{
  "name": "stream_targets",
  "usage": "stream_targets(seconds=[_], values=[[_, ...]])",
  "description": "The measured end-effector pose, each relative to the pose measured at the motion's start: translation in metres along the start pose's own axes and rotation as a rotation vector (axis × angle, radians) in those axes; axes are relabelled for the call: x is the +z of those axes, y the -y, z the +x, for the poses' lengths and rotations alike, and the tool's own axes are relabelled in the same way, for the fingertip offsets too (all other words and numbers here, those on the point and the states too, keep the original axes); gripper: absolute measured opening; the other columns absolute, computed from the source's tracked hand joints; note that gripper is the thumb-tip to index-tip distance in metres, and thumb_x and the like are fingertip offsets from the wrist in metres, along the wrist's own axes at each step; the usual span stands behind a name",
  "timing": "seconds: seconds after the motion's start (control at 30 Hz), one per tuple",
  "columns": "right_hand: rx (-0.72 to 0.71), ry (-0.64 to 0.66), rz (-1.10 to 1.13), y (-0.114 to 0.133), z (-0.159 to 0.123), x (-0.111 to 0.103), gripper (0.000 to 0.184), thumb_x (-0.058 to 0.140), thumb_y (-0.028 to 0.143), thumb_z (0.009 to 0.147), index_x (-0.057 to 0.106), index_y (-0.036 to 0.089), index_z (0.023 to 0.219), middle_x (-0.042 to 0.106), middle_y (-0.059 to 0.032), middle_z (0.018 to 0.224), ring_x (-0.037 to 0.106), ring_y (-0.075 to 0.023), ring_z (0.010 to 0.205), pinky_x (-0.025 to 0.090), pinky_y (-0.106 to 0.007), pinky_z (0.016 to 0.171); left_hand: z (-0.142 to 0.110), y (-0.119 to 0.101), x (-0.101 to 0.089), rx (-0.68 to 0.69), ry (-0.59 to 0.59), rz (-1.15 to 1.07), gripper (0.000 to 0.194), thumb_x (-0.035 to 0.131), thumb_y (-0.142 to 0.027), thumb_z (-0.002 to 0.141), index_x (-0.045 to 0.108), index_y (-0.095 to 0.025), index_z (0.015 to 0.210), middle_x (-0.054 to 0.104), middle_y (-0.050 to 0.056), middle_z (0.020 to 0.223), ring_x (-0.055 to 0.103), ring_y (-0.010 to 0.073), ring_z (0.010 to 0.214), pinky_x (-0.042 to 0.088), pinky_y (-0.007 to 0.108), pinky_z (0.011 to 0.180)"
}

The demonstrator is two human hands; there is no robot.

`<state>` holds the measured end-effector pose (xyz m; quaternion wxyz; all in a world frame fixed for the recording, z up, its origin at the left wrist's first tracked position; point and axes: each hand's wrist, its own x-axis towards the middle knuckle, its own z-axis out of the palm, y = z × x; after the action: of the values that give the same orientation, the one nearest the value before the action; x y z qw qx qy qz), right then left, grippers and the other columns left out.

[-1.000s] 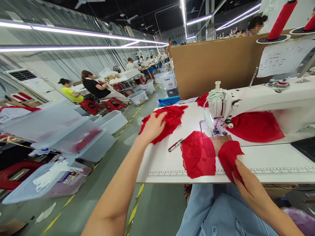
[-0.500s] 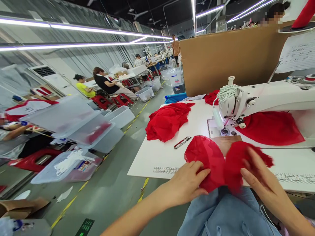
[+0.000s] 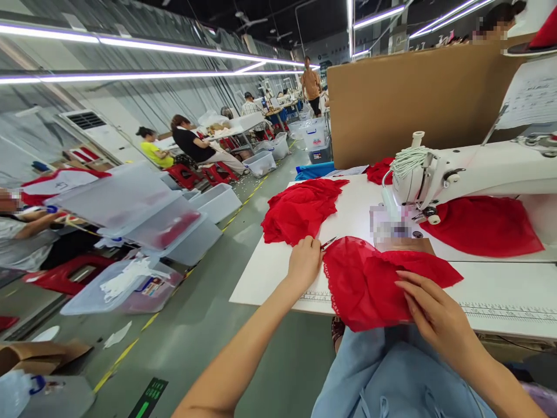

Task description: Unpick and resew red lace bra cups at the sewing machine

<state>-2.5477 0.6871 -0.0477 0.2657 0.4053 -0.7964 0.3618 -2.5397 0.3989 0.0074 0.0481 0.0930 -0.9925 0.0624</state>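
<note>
Near the centre of the frame, the left hand (image 3: 306,266) had its fingers curled closed around the handle of the thread snips (image 3: 329,243), the blades pointing to the upper right. Right of centre, the right hand (image 3: 439,310) was partly open, fingers loosely bent, its fingertips touching the red lace-edged fabric (image 3: 369,290); whether it pinched the cloth could not be told. That fabric lay at lower centre, across the front edge of the white bench (image 3: 261,278), below the sewing machine (image 3: 487,171) at right. A crumpled red fabric heap (image 3: 300,212) lay just beyond the left hand.
</note>
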Motion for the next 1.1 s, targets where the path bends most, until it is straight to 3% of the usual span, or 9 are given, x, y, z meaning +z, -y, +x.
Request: stream_targets(seconds=[0.23, 0.37, 0.47, 0.6, 0.7, 0.8, 0.9, 1.0, 1.1], values=[[-0.011, -0.057, 0.113, 0.026, -0.007, -0.022, 0.034, 0.052, 0.007, 0.092, 0.066, 0.024, 0.118, 0.073, -0.0063, 0.105, 0.071, -0.0158, 0.095, 0.060, -0.024, 0.085, 0.007, 0.013, -0.016, -0.009, 0.182, -0.175, 0.015, 0.048, -0.027, 0.099, 0.052, -0.016, 0.109, 0.071, 0.013, 0.101, 0.069, 0.0274, 0.096, 0.046, 0.032, 0.072], [0.020, 0.004, 0.210, 0.032, -0.020, -0.023, 0.036, 0.051, 0.005, 0.092, 0.065, 0.024, 0.118, 0.074, -0.0056, 0.104, 0.070, -0.0149, 0.096, 0.058, -0.023, 0.085, -0.003, 0.019, -0.035, -0.143, 0.024, -0.238, 0.015, 0.039, -0.023, 0.099, 0.050, -0.016, 0.108, 0.069, 0.017, 0.109, 0.067, 0.0307, 0.101, 0.046, 0.035, 0.076], [0.125, 0.088, 0.409, 0.039, -0.023, -0.020, 0.034, 0.051, 0.008, 0.094, 0.065, 0.028, 0.118, 0.075, -0.0011, 0.097, 0.071, -0.0117, 0.083, 0.058, -0.019, 0.077, -0.029, -0.003, -0.049, -0.206, -0.088, -0.381, 0.021, 0.035, -0.024, 0.099, 0.046, -0.015, 0.114, 0.069, 0.014, 0.098, 0.068, 0.0292, 0.087, 0.047, 0.036, 0.070], [0.501, 0.049, 0.691, 0.051, -0.017, -0.011, 0.027, 0.055, 0.032, 0.098, 0.064, 0.026, 0.123, 0.074, -0.0027, 0.092, 0.069, -0.0133, 0.073, 0.059, -0.021, 0.066, -0.078, -0.063, -0.038, 0.209, 0.134, -0.817, 0.017, 0.038, -0.029, 0.099, 0.052, -0.023, 0.107, 0.070, 0.004, 0.089, 0.068, 0.0202, 0.077, 0.053, 0.030, 0.067], [0.640, -0.173, 0.700, 0.056, -0.012, -0.005, 0.026, 0.057, 0.044, 0.096, 0.071, 0.024, 0.105, 0.071, -0.0068, 0.100, 0.070, -0.0189, 0.093, 0.059, -0.027, 0.080, -0.098, -0.100, -0.011, 0.477, 0.065, -0.884, 0.018, 0.041, -0.029, 0.100, 0.054, -0.021, 0.110, 0.072, 0.008, 0.099, 0.071, 0.0198, 0.088, 0.058, 0.031, 0.076], [0.623, -0.316, 0.648, 0.049, -0.011, -0.011, 0.027, 0.051, 0.042, 0.099, 0.069, 0.024, 0.088, 0.071, -0.0066, 0.100, 0.069, -0.0194, 0.097, 0.058, -0.028, 0.083, -0.095, -0.113, 0.012, 0.604, -0.207, -0.735, 0.031, 0.041, -0.034, 0.101, 0.050, -0.018, 0.126, 0.071, 0.014, 0.108, 0.070, 0.0233, 0.098, 0.060, 0.037, 0.083], [0.614, -0.316, 0.436, 0.022, -0.014, -0.034, 0.033, 0.040, 0.042, 0.102, 0.061, 0.024, 0.085, 0.068, -0.0039, 0.079, 0.067, -0.0180, 0.075, 0.057, -0.028, 0.069, -0.082, -0.105, 0.025, 0.640, -0.389, -0.419, 0.050, 0.045, -0.039, 0.099, 0.042, -0.014, 0.143, 0.065, 0.020, 0.129, 0.063, 0.0320, 0.119, 0.054, 0.053, 0.099], [0.576, -0.160, -0.010, -0.024, -0.019, -0.066, 0.035, 0.037, 0.048, 0.101, 0.057, 0.025, 0.085, 0.062, -0.0019, 0.066, 0.060, -0.0183, 0.057, 0.050, -0.030, 0.054, -0.070, -0.084, 0.033, 0.652, -0.313, -0.201, 0.056, 0.046, -0.041, 0.099, 0.040, -0.018, 0.149, 0.054, 0.018, 0.146, 0.052, 0.0355, 0.134, 0.047, 0.063, 0.106], [0.467, 0.040, -0.417, -0.070, -0.027, -0.090, 0.041, 0.035, 0.049, 0.098, 0.064, 0.020, 0.101, 0.067, -0.0112, 0.084, 0.064, -0.0274, 0.073, 0.051, -0.039, 0.061, -0.060, -0.059, 0.035, 0.649, -0.188, -0.139, 0.054, 0.045, -0.043, 0.099, 0.041, -0.023, 0.149, 0.050, 0.015, 0.151, 0.048, 0.0326, 0.139, 0.044, 0.062, 0.109]])
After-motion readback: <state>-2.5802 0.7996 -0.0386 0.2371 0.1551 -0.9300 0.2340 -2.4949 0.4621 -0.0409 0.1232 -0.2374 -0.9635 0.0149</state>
